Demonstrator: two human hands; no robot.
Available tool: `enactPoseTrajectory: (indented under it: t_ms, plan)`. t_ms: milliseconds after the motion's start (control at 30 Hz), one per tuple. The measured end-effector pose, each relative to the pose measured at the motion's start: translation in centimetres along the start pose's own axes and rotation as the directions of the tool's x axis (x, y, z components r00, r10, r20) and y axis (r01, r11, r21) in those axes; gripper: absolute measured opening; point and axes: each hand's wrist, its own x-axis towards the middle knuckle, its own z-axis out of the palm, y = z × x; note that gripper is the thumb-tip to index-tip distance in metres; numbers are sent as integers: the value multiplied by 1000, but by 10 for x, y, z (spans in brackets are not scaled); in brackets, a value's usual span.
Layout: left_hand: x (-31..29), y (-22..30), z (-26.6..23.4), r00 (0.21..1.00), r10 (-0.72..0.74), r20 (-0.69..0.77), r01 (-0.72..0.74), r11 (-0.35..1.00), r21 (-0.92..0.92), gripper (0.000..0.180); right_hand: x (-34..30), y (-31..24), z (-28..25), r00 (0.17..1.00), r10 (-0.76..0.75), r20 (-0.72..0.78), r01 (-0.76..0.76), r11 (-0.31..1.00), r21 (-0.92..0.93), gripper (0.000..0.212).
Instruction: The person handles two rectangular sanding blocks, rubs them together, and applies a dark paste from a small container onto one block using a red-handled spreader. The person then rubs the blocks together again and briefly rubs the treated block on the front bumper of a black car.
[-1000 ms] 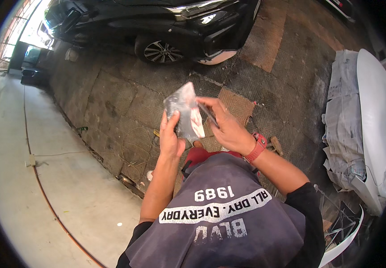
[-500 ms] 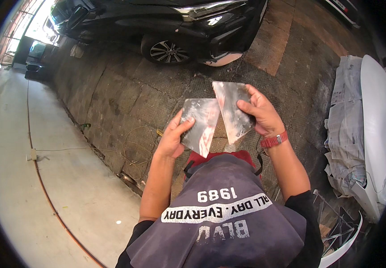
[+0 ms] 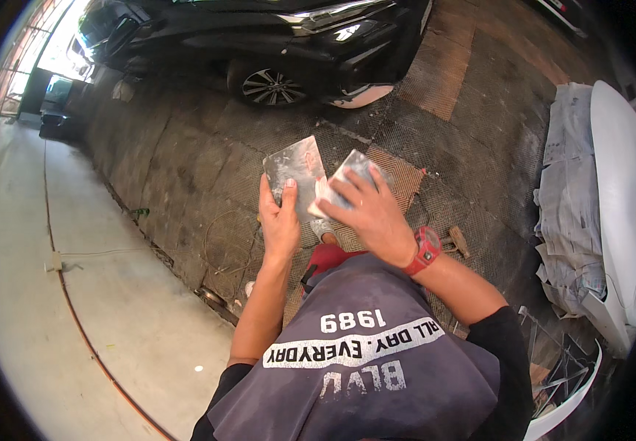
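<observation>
My left hand grips a flat grey plate by its lower edge, thumb on top. Pale pinkish paste is smeared along that plate's right side. Close beside it, my right hand holds a second, similar plate, its fingers spread over the upper face. This second plate is tilted and carries whitish paste at its lower left edge, near the first plate's right edge. The right fingers are slightly blurred, and they hide part of their plate. A red watch is on my right wrist.
Ahead stands a black car with its front wheel toward me. At the right is a white car body panel with masking paper. A brown block lies on the textured floor. A pale strip with a long hose runs along the left.
My right hand has turned over from a side grip to fingers across its plate, and moved left and down. The left hand's plate has shifted left and tilted.
</observation>
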Motion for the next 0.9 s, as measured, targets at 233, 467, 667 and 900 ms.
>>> enactPoseTrajectory:
  t_ms: [233,467,667,900]
  plan:
    - [5,-10,-22,971,-147,-187,77,938,-338,54,5,-23,-34,986,-166,14,163,978,129,52]
    - [-4,6,-5,986,-163,23,157,892,-424,45,3,14,20,972,181,149,-200,971,130,58]
    - [-4,-10,-19,995,-52,-91,29,972,-231,39,19,2,-18,998,-36,58,42,995,-93,48]
    - [-10,4,-12,999,34,19,-34,999,5,44,23,2,-13,995,78,57,-77,997,-30,47]
